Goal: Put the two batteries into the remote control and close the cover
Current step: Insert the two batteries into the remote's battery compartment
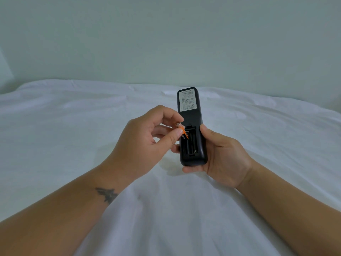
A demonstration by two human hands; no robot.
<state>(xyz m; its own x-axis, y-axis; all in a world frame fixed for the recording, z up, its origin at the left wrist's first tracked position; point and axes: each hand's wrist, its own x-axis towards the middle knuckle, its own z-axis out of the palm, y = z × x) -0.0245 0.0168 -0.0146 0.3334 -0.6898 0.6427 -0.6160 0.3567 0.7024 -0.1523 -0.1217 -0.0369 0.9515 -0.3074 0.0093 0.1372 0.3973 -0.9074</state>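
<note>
remote control compartment: seen empty | battery pinched in left hand grip | remote clasped by right hand

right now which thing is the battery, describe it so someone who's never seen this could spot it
Over the white sheet, the right hand holds a black remote control back side up, its battery bay open. At the bay's left edge the left hand pinches the battery: a small tilted cylinder, the only orange thing, with a metal tip.
</note>
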